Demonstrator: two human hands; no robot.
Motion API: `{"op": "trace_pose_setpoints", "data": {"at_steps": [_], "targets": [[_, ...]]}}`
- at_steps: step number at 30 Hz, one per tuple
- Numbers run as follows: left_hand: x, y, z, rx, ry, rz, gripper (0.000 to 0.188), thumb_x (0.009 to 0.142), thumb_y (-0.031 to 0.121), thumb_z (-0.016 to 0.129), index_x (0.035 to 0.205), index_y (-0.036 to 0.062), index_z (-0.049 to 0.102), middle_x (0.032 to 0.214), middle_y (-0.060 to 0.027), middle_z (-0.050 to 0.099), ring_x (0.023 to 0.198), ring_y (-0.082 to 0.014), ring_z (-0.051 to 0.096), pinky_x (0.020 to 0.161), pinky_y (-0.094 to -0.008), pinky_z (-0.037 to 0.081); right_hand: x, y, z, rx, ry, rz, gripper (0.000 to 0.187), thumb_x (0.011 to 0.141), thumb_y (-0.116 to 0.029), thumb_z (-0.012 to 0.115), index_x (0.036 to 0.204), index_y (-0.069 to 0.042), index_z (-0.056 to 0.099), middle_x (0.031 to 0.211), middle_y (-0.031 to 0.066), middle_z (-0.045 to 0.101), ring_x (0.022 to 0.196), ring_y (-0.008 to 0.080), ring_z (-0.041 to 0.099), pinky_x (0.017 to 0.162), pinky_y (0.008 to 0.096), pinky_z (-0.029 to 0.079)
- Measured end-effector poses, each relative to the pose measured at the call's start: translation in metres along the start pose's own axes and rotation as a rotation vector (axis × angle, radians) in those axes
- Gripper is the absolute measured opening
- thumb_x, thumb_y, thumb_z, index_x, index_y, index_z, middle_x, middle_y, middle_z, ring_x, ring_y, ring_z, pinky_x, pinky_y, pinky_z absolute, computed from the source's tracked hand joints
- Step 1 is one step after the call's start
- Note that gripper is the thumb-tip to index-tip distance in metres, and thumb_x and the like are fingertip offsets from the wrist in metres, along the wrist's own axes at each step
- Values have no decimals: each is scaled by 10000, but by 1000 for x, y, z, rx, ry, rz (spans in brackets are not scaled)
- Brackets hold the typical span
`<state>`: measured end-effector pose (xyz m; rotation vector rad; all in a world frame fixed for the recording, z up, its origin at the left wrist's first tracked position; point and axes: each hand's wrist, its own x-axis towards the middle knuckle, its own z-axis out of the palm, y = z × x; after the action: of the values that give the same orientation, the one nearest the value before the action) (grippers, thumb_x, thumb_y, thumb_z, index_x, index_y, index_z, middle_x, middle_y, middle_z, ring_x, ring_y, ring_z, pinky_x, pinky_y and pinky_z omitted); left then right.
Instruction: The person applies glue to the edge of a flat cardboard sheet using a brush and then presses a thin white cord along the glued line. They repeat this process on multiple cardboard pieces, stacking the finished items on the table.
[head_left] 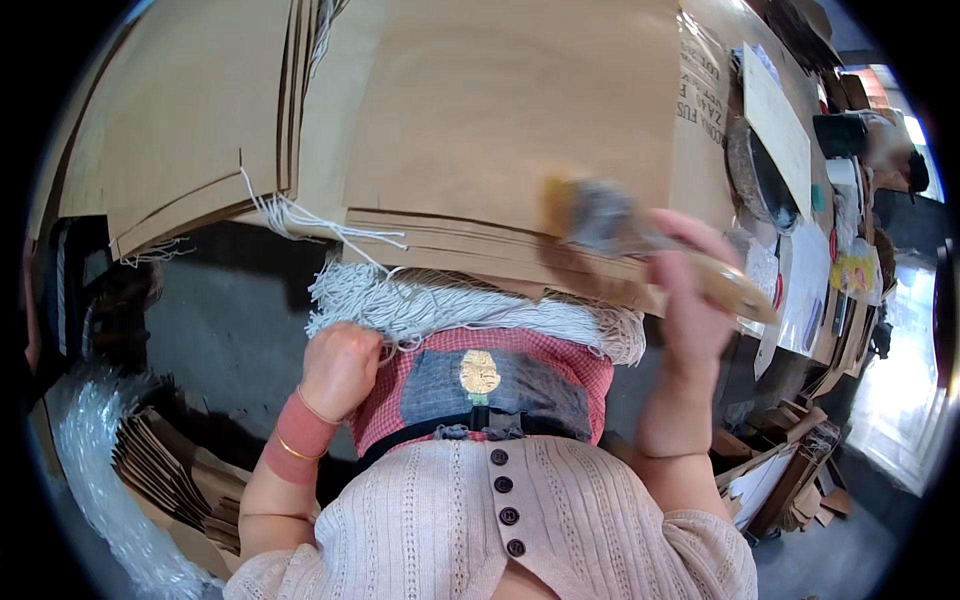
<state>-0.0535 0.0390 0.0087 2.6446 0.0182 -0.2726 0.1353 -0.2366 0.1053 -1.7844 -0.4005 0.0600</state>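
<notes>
My right hand (pixel 692 300) is wrapped round the wooden handle of a flat paintbrush (pixel 600 212). The brush, blurred by motion, is over the near right part of a stack of brown kraft paper sheets (pixel 510 120); whether its bristles touch the paper I cannot tell. My left hand (pixel 342 370) is closed in a fist at the left end of a thick bundle of white cords (pixel 430 308), which lies across my lap against the table edge. What its fingers hold, if anything, is hidden. A few loose cords (pixel 300 215) trail over the paper's left edge.
More brown sheets (pixel 190 110) are stacked at the left. A dark bowl (pixel 765 180) partly under a white board (pixel 778 125) sits on the right, beside papers and plastic packets. Clear plastic wrap (pixel 110 480) and folded cardboard (pixel 180 470) are at lower left; cardboard scraps (pixel 790 470) at lower right.
</notes>
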Motion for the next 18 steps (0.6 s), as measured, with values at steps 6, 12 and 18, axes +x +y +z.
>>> {"op": "trace_pose_setpoints", "data": {"at_steps": [6, 12, 18], "targets": [[8, 18, -31, 169, 280, -48, 82, 625, 9, 598, 565, -6, 544, 1047, -151, 551, 934, -314, 498, 773, -431, 416, 40, 4, 84, -303, -396, -577, 211, 728, -57, 736, 924, -10, 675, 695, 81, 615, 585, 198, 557, 516, 283, 426], [70, 21, -46, 125, 418, 130, 65, 626, -5, 589, 666, -42, 554, 1231, -223, 546, 973, -323, 531, 863, -397, 441, 54, 2, 95, -417, -427, -485, 155, 737, -72, 730, 869, -47, 652, 709, 105, 606, 567, 262, 570, 522, 326, 464], [83, 6, -37, 221, 376, 226, 115, 660, 55, 586, 704, -47, 618, 1138, -252, 596, 927, -278, 541, 818, -355, 465, 43, -4, 110, -402, -381, -382, 102, 766, -86, 701, 846, -39, 660, 692, 104, 620, 576, 228, 605, 537, 293, 478]]}}
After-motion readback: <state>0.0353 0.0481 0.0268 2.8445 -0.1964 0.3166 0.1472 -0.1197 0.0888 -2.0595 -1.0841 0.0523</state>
